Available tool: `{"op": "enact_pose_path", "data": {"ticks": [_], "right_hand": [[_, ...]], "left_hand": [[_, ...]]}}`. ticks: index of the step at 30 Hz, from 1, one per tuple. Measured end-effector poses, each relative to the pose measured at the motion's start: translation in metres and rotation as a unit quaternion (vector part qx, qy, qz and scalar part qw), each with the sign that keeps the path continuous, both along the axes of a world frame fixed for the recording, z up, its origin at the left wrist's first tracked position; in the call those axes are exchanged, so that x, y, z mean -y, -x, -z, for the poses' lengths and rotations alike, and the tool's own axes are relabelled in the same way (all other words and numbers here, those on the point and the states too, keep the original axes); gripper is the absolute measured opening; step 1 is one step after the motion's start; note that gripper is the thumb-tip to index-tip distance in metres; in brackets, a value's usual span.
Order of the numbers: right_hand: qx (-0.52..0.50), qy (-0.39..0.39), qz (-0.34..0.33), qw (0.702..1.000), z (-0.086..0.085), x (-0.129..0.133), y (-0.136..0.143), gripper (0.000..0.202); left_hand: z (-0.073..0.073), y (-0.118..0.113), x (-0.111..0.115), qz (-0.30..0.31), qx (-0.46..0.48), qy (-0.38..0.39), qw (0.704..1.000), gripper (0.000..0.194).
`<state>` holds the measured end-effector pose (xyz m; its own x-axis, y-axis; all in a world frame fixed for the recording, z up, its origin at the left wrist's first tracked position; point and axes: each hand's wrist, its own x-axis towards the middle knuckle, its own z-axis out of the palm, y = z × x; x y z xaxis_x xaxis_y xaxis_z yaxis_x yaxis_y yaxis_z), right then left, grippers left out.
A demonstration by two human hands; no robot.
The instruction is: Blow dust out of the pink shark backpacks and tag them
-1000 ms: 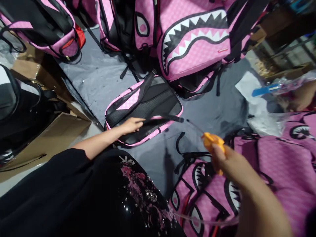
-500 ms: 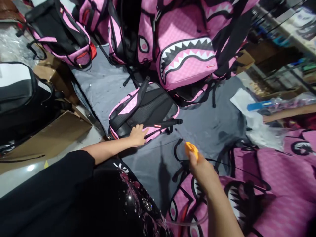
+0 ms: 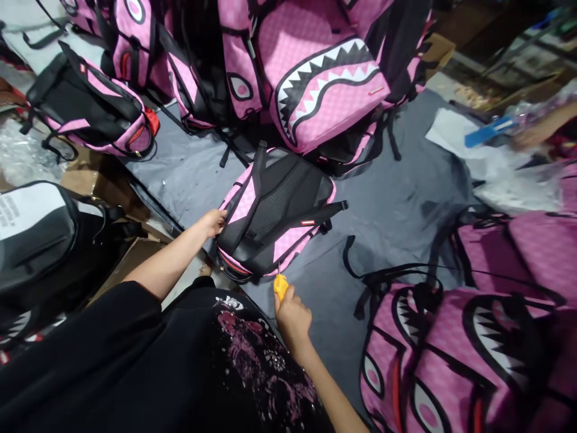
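Note:
A pink and black backpack [image 3: 288,198] lies on the grey cloth with its straps and padded back facing up. At its left edge, my left hand [image 3: 215,222] is closed on the side, with the fingertips partly hidden. My right hand [image 3: 293,313] is wrapped round a yellow-handled tool [image 3: 280,287] with a thin tip. That tip points at the lower edge of the backpack, close to the pink strap base; whether it touches the fabric I cannot tell. The tool's exact kind does not show.
Upright pink backpacks with shark mouths [image 3: 329,78] crowd the far side of the grey cloth [image 3: 406,180]. More pink backpacks [image 3: 433,361] lie at the right front. A black bag [image 3: 36,228] stands at left. Another person's hand [image 3: 541,129] is near a blue object [image 3: 489,131].
My left hand has gone from the backpack's lower strap to its left edge. My right hand has brought the yellow tool left, to the backpack's lower edge. The view has shifted.

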<state>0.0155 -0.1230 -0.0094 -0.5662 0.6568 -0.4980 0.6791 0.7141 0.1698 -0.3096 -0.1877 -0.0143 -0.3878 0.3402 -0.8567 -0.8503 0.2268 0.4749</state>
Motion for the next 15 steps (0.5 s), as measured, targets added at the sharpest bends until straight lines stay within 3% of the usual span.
{"op": "enact_pose_path", "data": {"ticks": [3, 7, 12, 15], "right_hand": [[-0.037, -0.008, 0.037, 0.999, 0.034, -0.002, 0.014, 0.053], [-0.062, -0.005, 0.046, 0.997, 0.055, -0.006, 0.018, 0.053], [-0.034, 0.001, 0.073, 0.997, 0.053, -0.013, 0.021, 0.053], [-0.010, 0.013, 0.099, 0.995, 0.041, -0.013, 0.026, 0.051]], "left_hand": [[-0.002, 0.004, 0.002, 0.017, 0.049, -0.034, 0.998, 0.018], [0.004, 0.001, -0.001, 0.037, 0.109, -0.106, 0.988, 0.038], [0.024, -0.002, -0.010, 0.016, 0.206, -0.251, 0.946, 0.066], [0.032, 0.002, -0.009, 0.012, 0.213, -0.281, 0.936, 0.072]]}}
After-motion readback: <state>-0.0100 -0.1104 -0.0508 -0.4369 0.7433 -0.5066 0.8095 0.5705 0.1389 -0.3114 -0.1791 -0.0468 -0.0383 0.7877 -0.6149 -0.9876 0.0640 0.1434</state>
